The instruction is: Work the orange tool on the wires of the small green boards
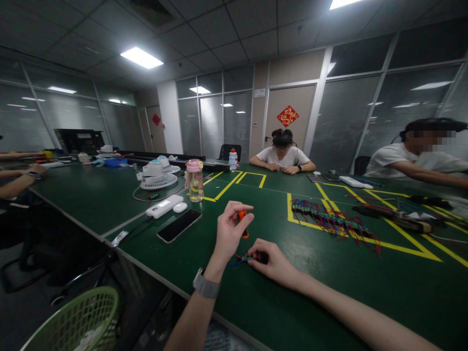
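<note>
My left hand [229, 229], with a watch on its wrist, is raised a little above the green table [329, 273] and pinches a small orange tool [242, 215] between thumb and fingers. My right hand [272, 261] rests on the table just below it, its fingers closed on a small bundle of red and blue wires [239, 260] with a dark part at its end. The two hands are close together, nearly touching. A row of red and blue wire pieces [334, 220] lies further right inside yellow tape marks.
A black phone [179, 225], a white remote-like device [164, 205], a pink-lidded bottle [195, 181] and a white fan [157, 176] lie to the left. Other people sit across [283, 155] and at the right [420, 156]. A green basket [78, 319] stands on the floor.
</note>
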Motion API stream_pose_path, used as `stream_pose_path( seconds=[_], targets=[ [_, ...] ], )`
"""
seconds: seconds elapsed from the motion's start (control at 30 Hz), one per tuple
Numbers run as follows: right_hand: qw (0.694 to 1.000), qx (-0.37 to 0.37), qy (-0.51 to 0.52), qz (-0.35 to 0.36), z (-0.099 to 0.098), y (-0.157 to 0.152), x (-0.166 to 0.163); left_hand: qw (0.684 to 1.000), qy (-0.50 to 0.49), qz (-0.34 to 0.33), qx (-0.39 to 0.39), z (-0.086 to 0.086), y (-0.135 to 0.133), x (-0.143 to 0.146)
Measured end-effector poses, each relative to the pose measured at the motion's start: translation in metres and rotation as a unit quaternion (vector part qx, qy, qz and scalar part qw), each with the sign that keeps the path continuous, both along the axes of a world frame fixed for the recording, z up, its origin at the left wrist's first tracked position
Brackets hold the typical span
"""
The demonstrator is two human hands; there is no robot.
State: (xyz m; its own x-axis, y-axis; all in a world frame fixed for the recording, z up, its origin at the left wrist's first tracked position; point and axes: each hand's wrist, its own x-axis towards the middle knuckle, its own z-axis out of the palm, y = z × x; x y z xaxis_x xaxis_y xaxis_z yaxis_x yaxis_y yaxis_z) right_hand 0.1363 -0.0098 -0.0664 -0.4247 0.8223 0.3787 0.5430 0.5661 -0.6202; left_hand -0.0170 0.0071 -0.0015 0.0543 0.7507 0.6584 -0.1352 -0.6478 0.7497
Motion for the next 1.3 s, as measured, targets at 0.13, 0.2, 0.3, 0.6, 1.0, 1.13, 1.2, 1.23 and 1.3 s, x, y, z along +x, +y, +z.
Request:
stream_pose_path(
  seconds=[0.13, 0.2, 0.3, 0.6, 1.0, 1.13, 1.2, 1.23, 1.3],
  targets=[
    [1.0, 0.002, 0.0, 0.0, -0.0011, 0.0002, 0.0004, 0.999, -0.015, -0.049, -0.008, 0.0008, -0.0002, 0.0013],
    [1.0, 0.005, 0.004, 0.003, -0.0021, 0.0008, 0.0006, 0.991, -0.048, -0.116, -0.035, 0.0014, -0.0007, 0.0032],
    [1.0, 0.003, 0.01, 0.003, -0.0033, 0.0017, 0.0007, 0.99, -0.05, -0.116, -0.06, 0.0017, -0.0013, 0.0039],
    [1.0, -0.002, 0.004, -0.001, 0.0004, -0.0005, -0.0002, 0.998, -0.021, -0.064, -0.015, 0.0029, -0.0019, 0.0018],
    [1.0, -0.001, -0.004, -0.001, 0.003, -0.003, -0.0007, 0.995, -0.023, -0.095, -0.029, 0.0025, -0.0038, 0.0013],
    [1.0, -0.003, -0.001, -0.004, 0.0027, -0.0023, -0.0011, 0.997, -0.025, -0.057, -0.036, 0.0012, -0.0024, 0.0034],
    [1.0, 0.002, -0.001, -0.001, 0.0018, -0.001, -0.0009, 1.0, -0.006, 0.012, -0.004, 0.001, -0.0015, 0.0025],
    [1.0, 0.005, -0.001, 0.001, 0.0012, -0.0003, -0.0008, 0.999, 0.004, 0.034, 0.008, 0.0011, -0.0013, 0.002],
    [1.0, 0.009, 0.0, 0.002, 0.0002, 0.0008, -0.0006, 1.0, 0.005, 0.017, 0.012, 0.0017, -0.0015, 0.0014]
  ],
)
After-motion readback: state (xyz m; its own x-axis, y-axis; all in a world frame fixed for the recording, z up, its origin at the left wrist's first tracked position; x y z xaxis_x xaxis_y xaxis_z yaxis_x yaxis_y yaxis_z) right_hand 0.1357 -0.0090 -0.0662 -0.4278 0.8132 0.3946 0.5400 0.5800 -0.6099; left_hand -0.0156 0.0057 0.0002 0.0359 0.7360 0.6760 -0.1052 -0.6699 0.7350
